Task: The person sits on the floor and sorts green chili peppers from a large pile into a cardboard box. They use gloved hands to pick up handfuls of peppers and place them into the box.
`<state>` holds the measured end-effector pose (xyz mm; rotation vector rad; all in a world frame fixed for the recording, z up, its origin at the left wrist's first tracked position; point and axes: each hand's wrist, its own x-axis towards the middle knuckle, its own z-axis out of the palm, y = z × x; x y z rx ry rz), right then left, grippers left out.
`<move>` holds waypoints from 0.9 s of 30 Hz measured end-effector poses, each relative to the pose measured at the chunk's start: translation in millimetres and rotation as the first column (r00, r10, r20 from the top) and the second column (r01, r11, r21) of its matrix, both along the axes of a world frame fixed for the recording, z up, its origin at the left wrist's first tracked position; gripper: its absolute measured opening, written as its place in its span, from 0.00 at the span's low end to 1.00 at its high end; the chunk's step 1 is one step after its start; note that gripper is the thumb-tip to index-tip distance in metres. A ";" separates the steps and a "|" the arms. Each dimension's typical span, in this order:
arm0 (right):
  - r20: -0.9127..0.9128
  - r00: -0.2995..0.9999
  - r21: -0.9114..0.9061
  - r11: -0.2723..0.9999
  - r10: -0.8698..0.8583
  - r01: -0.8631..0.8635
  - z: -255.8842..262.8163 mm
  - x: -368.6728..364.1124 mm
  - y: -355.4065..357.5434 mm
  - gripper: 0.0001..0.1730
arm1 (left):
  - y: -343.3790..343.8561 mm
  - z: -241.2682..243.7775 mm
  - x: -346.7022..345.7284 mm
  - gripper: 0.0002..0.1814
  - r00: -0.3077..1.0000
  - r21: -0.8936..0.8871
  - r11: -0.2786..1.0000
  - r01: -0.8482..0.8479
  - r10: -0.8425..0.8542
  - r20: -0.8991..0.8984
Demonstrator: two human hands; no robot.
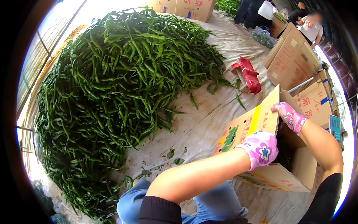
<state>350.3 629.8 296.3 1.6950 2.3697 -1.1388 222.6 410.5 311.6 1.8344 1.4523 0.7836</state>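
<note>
An open cardboard box [246, 134], printed and crossed by yellow tape, stands tilted at my right on the ground sheet. My right hand [289, 117], in a pink flowered glove, grips the upper edge of its raised flap. Lower on the same side, my left hand [260, 149], in a matching glove, is closed over the box's edge, its fingertips hidden. Inside the box's shadowed opening, dark green contents are partly visible. A large heap of long green chili peppers [131, 75] lies on the sheet to my left.
A small stool with a red cloth cover [249, 75] stands beyond the box, near loose peppers. More cardboard boxes [293, 61] and a scale display [334, 128] are at right. Another carton [193, 9] stands behind the heap. Several people [311, 28] are at the far right.
</note>
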 end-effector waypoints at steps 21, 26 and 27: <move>0.189 0.689 0.170 0.667 0.700 -0.725 61.3 -246.3 -248.4 0.15 | -568.2 -207.8 -162.8 0.18 -0.593 -0.386 -0.514 -0.766 0.797 0.116; 0.164 -0.164 0.148 -0.188 0.973 -0.971 -94.1 -272.8 -422.5 0.04 | -634.4 -277.2 17.9 0.15 -0.545 -0.474 -0.541 -0.694 0.826 -0.145; 0.110 -0.254 0.082 -0.264 0.961 -0.961 -120.4 -272.8 -453.3 0.04 | -619.1 -288.4 27.8 0.16 -0.489 -0.478 -0.483 -0.734 0.864 -0.122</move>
